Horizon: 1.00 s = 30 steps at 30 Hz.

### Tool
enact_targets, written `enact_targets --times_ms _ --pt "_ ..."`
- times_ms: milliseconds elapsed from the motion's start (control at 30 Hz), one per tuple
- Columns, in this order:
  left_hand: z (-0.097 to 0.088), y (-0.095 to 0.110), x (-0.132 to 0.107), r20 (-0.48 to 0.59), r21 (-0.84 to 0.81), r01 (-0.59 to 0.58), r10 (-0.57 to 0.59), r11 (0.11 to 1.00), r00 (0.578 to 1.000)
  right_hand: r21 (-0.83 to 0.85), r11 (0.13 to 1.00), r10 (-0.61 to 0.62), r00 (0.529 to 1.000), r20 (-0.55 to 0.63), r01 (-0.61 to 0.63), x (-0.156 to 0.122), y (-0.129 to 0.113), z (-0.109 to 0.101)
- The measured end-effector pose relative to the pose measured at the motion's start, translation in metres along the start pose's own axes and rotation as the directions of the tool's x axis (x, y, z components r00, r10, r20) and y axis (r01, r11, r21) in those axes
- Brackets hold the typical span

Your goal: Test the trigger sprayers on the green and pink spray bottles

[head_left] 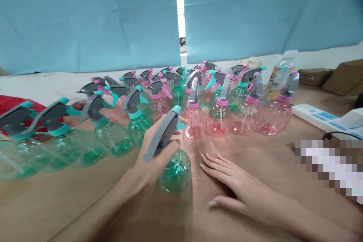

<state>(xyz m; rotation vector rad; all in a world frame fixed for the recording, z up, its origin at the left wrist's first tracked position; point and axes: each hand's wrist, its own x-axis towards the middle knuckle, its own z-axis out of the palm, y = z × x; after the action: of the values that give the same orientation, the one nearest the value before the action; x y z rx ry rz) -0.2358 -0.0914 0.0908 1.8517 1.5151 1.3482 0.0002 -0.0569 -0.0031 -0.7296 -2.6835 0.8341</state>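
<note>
My left hand is wrapped round the neck of a green spray bottle with a grey trigger head and teal nozzle, which stands on the brown table in front of me. My right hand lies flat on the table just right of that bottle, fingers stretched out, holding nothing. Behind them stand several more spray bottles: green ones to the left, pink ones in the middle and right.
A clear drink bottle with a white cap stands behind the pink bottles. A white power strip and a cable lie at the right, cardboard boxes beyond. A red bag shows at the far left. Blue cloth hangs behind.
</note>
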Motion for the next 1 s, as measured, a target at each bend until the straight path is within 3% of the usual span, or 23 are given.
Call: enact_targets --times_ms 133,1000 --pt "-0.0009 0.0007 -0.0003 0.021 -0.095 0.049 -0.047 0.994 0.999 0.006 1.000 0.000 1.000 0.004 0.000 -0.0002 0.0002 -0.0007" --pt "0.0006 0.0032 0.0016 0.015 -0.042 0.014 -0.013 0.999 1.000 -0.017 1.000 0.015 0.999 0.037 -0.014 0.0026 -0.0038 -0.0081"
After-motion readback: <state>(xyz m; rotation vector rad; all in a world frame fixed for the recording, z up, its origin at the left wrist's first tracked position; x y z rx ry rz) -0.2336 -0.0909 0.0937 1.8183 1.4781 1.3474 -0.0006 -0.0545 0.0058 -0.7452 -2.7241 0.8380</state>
